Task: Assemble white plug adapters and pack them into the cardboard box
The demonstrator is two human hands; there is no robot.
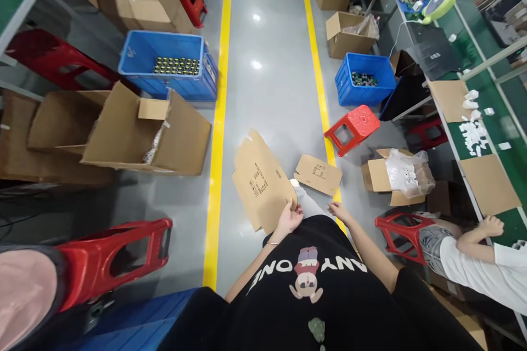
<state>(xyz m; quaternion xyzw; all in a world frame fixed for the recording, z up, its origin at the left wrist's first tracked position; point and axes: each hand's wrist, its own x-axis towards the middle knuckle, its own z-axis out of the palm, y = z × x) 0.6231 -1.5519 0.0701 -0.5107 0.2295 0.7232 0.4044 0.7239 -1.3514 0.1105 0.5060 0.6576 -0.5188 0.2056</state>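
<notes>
My left hand (290,218) is closed on the near right corner of a flattened cardboard box (263,184), thumb on top. Black print shows on the box's upper face, and its far edge is slightly blurred. To the right, my right hand (339,210) is held in front of my body with the fingers curled. Whether anything is in its fingers is too small to tell. A smaller printed cardboard piece (319,174) lies just beyond my right hand, at the yellow floor line.
Open cartons (181,137) and a blue crate (164,85) of small parts line the left side. On the right are a red stool (358,123), a blue bin (364,93) and a carton with a plastic bag (409,175). A co-worker's arm (477,241) rests by the green workbench (465,137).
</notes>
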